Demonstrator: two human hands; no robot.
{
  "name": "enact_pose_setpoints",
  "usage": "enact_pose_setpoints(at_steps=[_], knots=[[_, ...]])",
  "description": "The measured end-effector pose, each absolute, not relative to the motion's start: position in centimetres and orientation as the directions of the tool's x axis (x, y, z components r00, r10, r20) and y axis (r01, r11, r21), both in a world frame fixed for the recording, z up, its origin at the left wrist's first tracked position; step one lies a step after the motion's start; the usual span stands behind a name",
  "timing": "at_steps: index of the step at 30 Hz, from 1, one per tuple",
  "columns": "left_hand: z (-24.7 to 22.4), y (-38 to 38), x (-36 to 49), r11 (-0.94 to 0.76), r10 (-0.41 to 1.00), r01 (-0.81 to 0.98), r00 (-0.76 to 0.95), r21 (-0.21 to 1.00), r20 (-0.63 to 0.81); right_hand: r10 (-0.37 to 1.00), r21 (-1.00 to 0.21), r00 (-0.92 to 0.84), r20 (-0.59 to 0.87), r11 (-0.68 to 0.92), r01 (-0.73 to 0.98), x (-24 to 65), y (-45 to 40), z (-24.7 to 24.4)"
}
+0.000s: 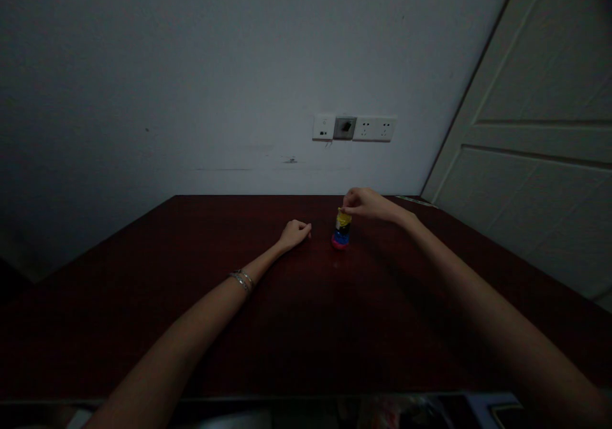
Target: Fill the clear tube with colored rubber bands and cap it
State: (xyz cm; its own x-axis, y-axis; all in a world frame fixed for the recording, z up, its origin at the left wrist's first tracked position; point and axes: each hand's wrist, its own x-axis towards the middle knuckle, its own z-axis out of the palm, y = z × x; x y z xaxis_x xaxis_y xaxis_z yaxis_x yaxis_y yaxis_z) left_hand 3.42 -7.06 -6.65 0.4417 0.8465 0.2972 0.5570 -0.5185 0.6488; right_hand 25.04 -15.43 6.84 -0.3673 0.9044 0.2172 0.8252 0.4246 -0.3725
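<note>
On the dark red table (268, 314) stands a small bottle-shaped thing (341, 230), yellow at the top, dark and blue in the middle and pink at its base. My right hand (362, 203) reaches over from the right, its thumb and fingers pinched at the yellow top. To the left, a short gap away, my left hand (294, 232) rests on the tabletop with its fingers curled in, and nothing shows in it. Two thin bracelets (243, 280) circle my left wrist.
Behind the table rises a pale wall with a row of sockets and switches (354, 128). A white panelled door (535, 136) stands along the right side. Below the table's front edge, several dim items (430, 411) are partly visible.
</note>
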Motion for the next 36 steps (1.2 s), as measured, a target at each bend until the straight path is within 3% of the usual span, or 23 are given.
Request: enact_pose_setpoints(at_steps=[5,10,16,22,26,36], knots=[[-6.8,-7.0,3.4,-0.515,0.848,0.556,0.440,0.652,0.295,0.916,-0.444,-0.324,0.237,0.398,0.802,24.5,-16.0,6.2],[-6.7,-7.0,3.4,-0.531,0.837,0.538,0.452,0.655,0.308,0.952,-0.515,-0.277,0.130,0.303,0.802,23.9,-15.5,5.1],[-6.8,-6.8,3.4,-0.545,0.828,0.530,0.462,0.650,0.317,0.970,-0.487,-0.229,0.084,0.240,0.839,23.7,-14.9,4.5],[-6.7,-6.9,3.4,-0.521,0.844,0.532,0.441,0.668,0.307,0.936,-0.448,-0.298,0.184,0.350,0.823,24.2,-14.8,4.5],[-6.5,-7.2,3.4,-0.499,0.856,0.533,0.429,0.684,0.290,0.939,-0.443,-0.251,0.235,0.333,0.832,24.5,-15.0,4.8],[-6.5,-7.4,3.4,-0.485,0.862,0.514,0.417,0.707,0.287,0.932,-0.677,-0.217,0.289,0.359,0.642,25.2,-15.0,5.0]])
